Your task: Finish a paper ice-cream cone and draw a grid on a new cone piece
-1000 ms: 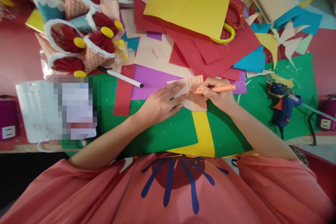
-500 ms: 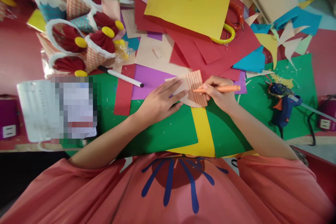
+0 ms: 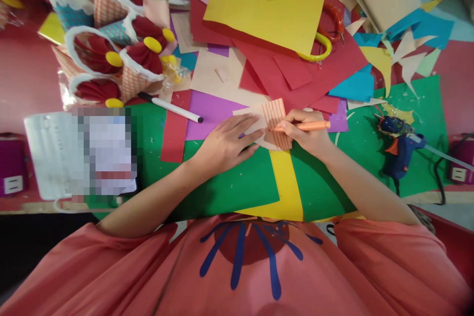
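A cream paper piece (image 3: 276, 111) lies before me, its right part covered with orange stripes. My right hand (image 3: 307, 133) pinches an orange marker (image 3: 314, 126), whose tip meets the paper near the left side of the stripes. Flat on the paper's left part rests my left hand (image 3: 233, 138), fingers stretched out and slightly apart. Beneath are green sheets (image 3: 229, 187), a yellow strip (image 3: 285, 173) and a purple sheet (image 3: 200, 108). A white marker with a black end (image 3: 177, 109) lies left of my left hand.
Finished-looking paper cones (image 3: 137, 71) with orange or blue crosshatching crowd the back left. A blue glue gun (image 3: 400, 153) lies at right. Behind my hands are a yellow sheet (image 3: 266, 5), red sheets (image 3: 314, 79) and yellow-handled scissors (image 3: 324, 48). A blurred-out device (image 3: 111, 153) is at left.
The orange marker's tip has shifted slightly left across the striped paper, my right hand moving with it. One more stripe shows at the left side. My left hand stays nearly still.
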The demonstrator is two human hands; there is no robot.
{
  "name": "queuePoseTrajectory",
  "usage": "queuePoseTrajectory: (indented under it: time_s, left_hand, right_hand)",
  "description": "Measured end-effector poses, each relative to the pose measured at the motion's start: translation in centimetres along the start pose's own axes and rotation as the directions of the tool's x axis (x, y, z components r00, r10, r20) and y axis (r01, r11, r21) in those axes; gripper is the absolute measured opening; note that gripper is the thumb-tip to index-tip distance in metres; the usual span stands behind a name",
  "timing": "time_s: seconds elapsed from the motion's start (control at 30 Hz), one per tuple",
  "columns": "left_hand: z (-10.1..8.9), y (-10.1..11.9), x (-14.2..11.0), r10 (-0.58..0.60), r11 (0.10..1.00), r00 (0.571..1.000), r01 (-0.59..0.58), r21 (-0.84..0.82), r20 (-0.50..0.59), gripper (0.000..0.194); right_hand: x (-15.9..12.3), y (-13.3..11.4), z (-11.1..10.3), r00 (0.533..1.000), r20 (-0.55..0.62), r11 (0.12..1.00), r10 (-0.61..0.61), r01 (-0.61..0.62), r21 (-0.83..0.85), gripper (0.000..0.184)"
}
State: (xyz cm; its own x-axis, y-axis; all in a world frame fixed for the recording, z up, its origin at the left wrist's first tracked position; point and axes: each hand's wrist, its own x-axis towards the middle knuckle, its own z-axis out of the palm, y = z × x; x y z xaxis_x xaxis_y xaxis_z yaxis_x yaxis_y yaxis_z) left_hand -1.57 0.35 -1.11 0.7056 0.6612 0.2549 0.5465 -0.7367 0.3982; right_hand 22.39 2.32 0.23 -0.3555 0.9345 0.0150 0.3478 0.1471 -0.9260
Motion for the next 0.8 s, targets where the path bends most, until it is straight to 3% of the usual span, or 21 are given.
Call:
queuePoseTrajectory:
  time_s: [0.27,0.37,0.47,0.8]
  left_hand:
    - [0.06,0.04,-0.05,0.027,0.999,1.0,-0.026,0.032,-0.014,0.031]
    - [0.1,0.06,-0.02,0.045,0.998,0.998,-0.043,0.045,-0.039,0.03]
    - [0.09,0.16,-0.02,0.028,0.999,0.999,-0.028,0.026,-0.025,0.031]
    - [-0.04,0.34,-0.23,0.007,1.0,1.0,-0.007,-0.026,0.021,0.034]
  right_hand:
    - [0.02,-0.09,0.04,0.999,-0.027,1.0,-0.029,0.029,-0.002,0.027]
    - [0.07,-0.13,0.03,1.0,0.02,1.0,0.009,-0.009,0.015,0.028]
    - [0.09,-0.14,-0.04,0.998,0.043,0.998,0.041,-0.043,0.038,0.027]
    - [-0.12,-0.34,0.22,1.0,0.003,1.0,-0.014,0.014,0.002,0.027]
